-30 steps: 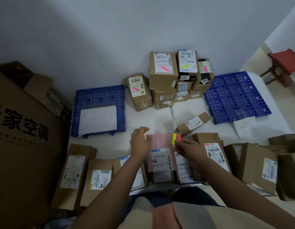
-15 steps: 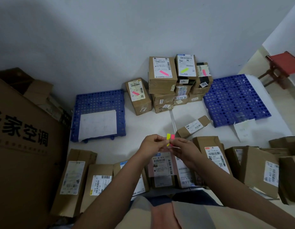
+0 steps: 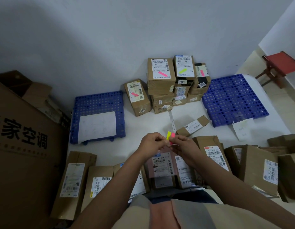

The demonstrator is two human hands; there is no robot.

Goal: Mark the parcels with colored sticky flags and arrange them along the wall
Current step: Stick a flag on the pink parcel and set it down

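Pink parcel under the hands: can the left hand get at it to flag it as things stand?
Probably yes. The pink parcel lies face up right below the left hand, nothing stacked on it. But both hands are busy pinching the sticky flags, so it must first peel one off.

A: What are the hands doing?

B: The left hand [image 3: 152, 143] and right hand [image 3: 184, 145] meet at centre, both pinching the sticky flags [image 3: 170, 136], one yellow, one pink.

A: Which parcels carry flags?

B: The stacked parcels [image 3: 174, 83] against the wall at 12 o'clock, tagged pink and yellow.

A: And the unmarked parcels?

B: The unmarked parcels [image 3: 74, 179] lie in a row from 8 to 4 o'clock. A small box [image 3: 192, 126] lies at 2 o'clock beside a blue pallet [image 3: 234, 98].
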